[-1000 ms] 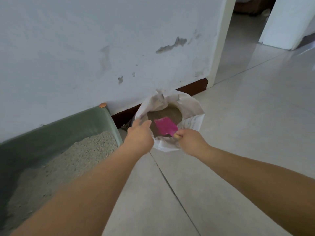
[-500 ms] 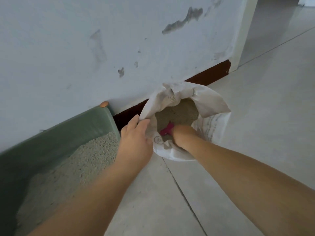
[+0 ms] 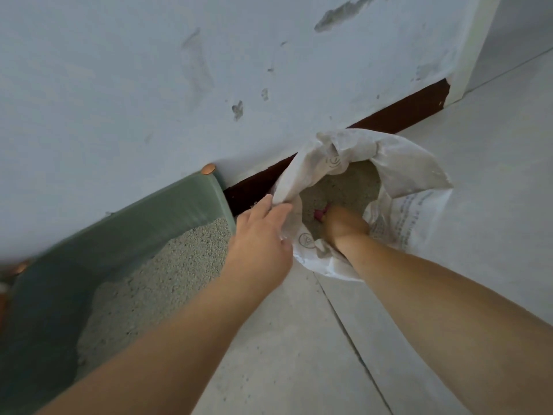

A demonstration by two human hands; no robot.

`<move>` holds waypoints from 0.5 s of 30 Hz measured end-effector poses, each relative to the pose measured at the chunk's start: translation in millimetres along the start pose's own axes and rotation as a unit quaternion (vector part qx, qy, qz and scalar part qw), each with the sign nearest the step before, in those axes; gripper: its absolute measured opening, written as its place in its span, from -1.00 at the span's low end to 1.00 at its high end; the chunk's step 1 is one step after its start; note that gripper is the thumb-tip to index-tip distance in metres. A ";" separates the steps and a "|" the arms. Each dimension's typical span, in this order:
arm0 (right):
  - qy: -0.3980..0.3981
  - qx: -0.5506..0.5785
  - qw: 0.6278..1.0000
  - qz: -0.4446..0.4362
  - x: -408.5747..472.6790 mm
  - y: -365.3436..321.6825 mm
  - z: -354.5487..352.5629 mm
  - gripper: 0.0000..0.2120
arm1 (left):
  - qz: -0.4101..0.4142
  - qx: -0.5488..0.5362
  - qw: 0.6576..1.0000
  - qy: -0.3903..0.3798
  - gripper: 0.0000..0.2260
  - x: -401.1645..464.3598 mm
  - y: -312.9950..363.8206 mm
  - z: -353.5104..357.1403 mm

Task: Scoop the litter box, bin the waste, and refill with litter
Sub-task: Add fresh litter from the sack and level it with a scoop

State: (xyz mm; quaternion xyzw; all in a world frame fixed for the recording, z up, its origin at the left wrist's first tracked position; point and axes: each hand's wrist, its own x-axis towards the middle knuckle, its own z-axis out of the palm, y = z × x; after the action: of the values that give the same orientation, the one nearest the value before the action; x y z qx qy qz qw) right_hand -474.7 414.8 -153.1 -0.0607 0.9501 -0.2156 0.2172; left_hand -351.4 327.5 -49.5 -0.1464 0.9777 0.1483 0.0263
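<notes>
Two bare forearms reach in from bottom edge over tiled floor [image 3: 284, 369]. Left hand [image 3: 260, 238] pinches near-left rim of white litter bag [image 3: 410, 175], thumb and fingers pulling mouth wide. Right hand [image 3: 344, 224] sunk inside bag, fingers curled round pink scoop [image 3: 320, 211]; only bit of pink pokes out of grey litter there. Green litter box [image 3: 134, 217] sits left of bag along wall [image 3: 149, 70], grey litter [image 3: 155, 283] covering its bottom. Bag stands against dark skirting [image 3: 398, 113] at wall foot.

A home: tiled floor [image 3: 299, 369], scuffed wall [image 3: 149, 70], green litter box [image 3: 134, 223]
</notes>
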 end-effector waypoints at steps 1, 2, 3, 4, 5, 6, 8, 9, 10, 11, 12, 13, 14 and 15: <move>0.000 -0.005 1.000 0.000 -4.1 1.9 -3.8 -0.75 | -0.002 0.003 1.000 -0.003 -0.53 -0.2 0.5 -0.7; -0.001 -0.011 1.000 -0.002 -8.9 3.8 -8.1 -0.75 | -0.003 0.007 1.000 -0.004 -0.53 0.1 0.9 -1.3; -0.002 -0.020 1.000 -0.004 -13.9 5.4 -12.9 -0.75 | -0.004 0.011 1.000 -0.004 -0.54 0.8 1.4 -2.1; 0.000 -0.033 0.999 -0.008 -19.2 6.8 -17.8 -0.77 | -0.005 0.013 1.000 -0.005 -0.54 1.0 2.1 -3.1; 0.004 -0.046 0.999 -0.009 -26.0 9.3 -24.2 -0.78 | -0.005 0.013 1.000 -0.005 -0.54 -0.3 4.1 -4.7; 0.006 -0.053 0.999 -0.009 -31.7 11.4 -29.9 -0.79 | -0.004 0.015 1.000 -0.006 -0.55 -1.6 6.0 -6.5; 0.017 -0.053 0.998 -0.014 -44.7 15.1 -41.4 -0.80 | 0.000 0.017 1.000 -0.008 -0.57 -7.7 10.0 -10.8; 0.025 -0.052 0.998 -0.019 -50.5 16.7 -45.9 -0.80 | 0.003 0.018 1.000 -0.011 -0.58 -10.9 11.7 -12.7; 0.035 -0.053 0.998 -0.024 -56.0 18.6 -49.8 -0.80 | 0.008 0.023 1.000 -0.014 -0.58 -14.2 13.7 -14.6; 0.044 -0.056 0.997 -0.025 -62.8 20.5 -54.2 -0.80 | 0.015 0.029 0.999 -0.016 -0.58 -18.5 15.8 -17.3; 0.048 -0.057 0.997 -0.024 -68.6 22.3 -57.7 -0.80 | 0.018 0.034 0.999 -0.021 -0.59 -21.9 17.6 -19.9; 0.048 -0.057 0.997 -0.022 -74.4 23.6 -61.6 -0.79 | 0.020 0.037 0.999 -0.023 -0.59 -25.0 18.6 -22.2; 0.043 -0.059 0.997 -0.021 -81.7 25.4 -66.0 -0.77 | 0.022 0.038 0.999 -0.027 -0.59 -29.3 19.9 -25.0; 0.032 -0.062 0.997 -0.018 -87.0 27.2 -70.1 -0.75 | 0.023 0.039 0.998 -0.032 -0.59 -32.3 20.2 -27.0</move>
State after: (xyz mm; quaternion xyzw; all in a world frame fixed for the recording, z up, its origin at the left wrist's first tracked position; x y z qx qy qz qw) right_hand -427.9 484.3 -74.3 -0.0840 0.9669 -0.1623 0.1782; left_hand -326.7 346.9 -15.0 -0.1176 0.9845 0.1152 0.0597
